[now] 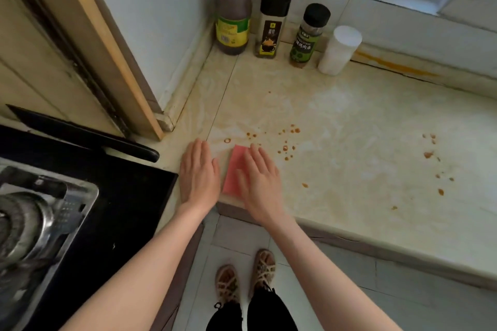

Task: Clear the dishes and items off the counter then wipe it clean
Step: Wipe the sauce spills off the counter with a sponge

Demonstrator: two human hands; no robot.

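Note:
A pink sponge [234, 169] lies flat on the pale marble counter [349, 142] near its front edge. My right hand [259, 183] rests on the sponge's right half with straight fingers. My left hand [199, 172] lies flat on the counter just left of the sponge, fingers straight, holding nothing. Brown sauce drops [287, 148] dot the counter right of the sponge, and more spots [433, 153] sit farther right.
In the back corner stand a large sauce bottle [233, 16], a tall black-capped jar [271, 21], a spice jar [309, 35] and a white canister [339, 50]. A black stove [113, 196] with a metal burner [35, 223] is at left. My feet stand on the tiled floor below.

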